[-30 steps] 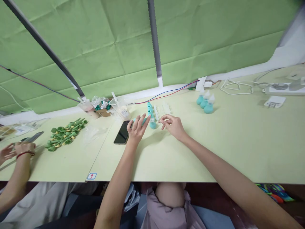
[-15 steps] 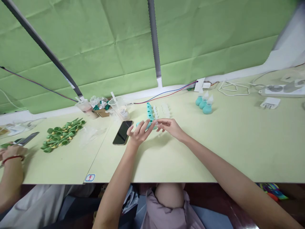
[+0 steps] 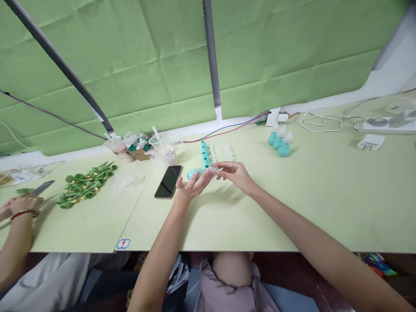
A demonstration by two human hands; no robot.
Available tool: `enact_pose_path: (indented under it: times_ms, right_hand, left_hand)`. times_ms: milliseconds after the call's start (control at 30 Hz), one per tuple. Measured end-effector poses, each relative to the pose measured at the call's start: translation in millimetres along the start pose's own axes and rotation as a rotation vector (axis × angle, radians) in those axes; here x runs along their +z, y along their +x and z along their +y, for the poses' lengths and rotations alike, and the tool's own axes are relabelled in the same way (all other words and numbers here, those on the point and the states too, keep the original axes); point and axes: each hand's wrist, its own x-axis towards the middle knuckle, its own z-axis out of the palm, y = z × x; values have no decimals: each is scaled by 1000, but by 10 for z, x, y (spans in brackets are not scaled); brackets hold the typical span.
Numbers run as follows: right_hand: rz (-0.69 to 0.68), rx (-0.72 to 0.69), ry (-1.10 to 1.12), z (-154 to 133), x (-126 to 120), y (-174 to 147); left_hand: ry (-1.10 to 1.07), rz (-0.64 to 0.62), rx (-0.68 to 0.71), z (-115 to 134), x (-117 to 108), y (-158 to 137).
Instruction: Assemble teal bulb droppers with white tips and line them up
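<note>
My left hand (image 3: 192, 187) is turned palm up with its fingers curled round a teal squeeze bulb (image 3: 192, 174), which lies on its side. At the bulb's neck, my right hand (image 3: 239, 177) pinches a small clear tip (image 3: 215, 168); fingers partly cover the joint, so how far the tip sits in the neck is hidden. Just beyond my hands stands a row of teal bulbs (image 3: 204, 152) with open necks. Beside it lie rows of clear tips (image 3: 225, 151). Three teal bulbs with clear tips on them (image 3: 284, 149) stand upright to the right.
A black phone (image 3: 168, 182) lies left of my left hand. Behind it are plastic cups (image 3: 164, 149) and a small box (image 3: 140, 154). Farther left, a co-worker's hands (image 3: 24, 206) work near green tubular pieces (image 3: 86, 184). A power strip (image 3: 390, 125) and cables lie at back right.
My left hand has rolled more palm up, its fingers now lower, so more of the teal bulb shows. My right hand stays at the tip. The co-worker's hands have moved right.
</note>
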Motion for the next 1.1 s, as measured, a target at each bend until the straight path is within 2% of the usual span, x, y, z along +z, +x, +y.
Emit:
enact_pose_path:
  times_ms: [167,333,500,633,733,833,900,1000,1100]
  right_hand:
    - [7,-8,10,17,-17,4]
    - [6,-9,17,34,-34,11]
    - [11,-16,-13,48,-38,16]
    - [-4,-54,-114,17,-64,24]
    - [52,-225,-361,-37,-112,3]
    - [188,-546,-762,-74,-179,-61]
    - [209,-741,-968,-82,-223,-118]
    - [169,-940,-1103,-90,-270,-192]
    - [135,-1011,-1148,-114,-294,-229]
  left_hand:
    - [24,44,95,3,-10,20]
    - [104,166,182,25,-13,58]
    - [72,50,154,37,-53,100]
    - [164,78,223,22,-147,145]
    - [156,8,253,31,-193,164]
    - [96,-39,292,77,-204,180]
    - [41,5,343,115,-207,196]
    - [-1,124,400,152,-215,224]
    - [25,152,420,158,-218,231]
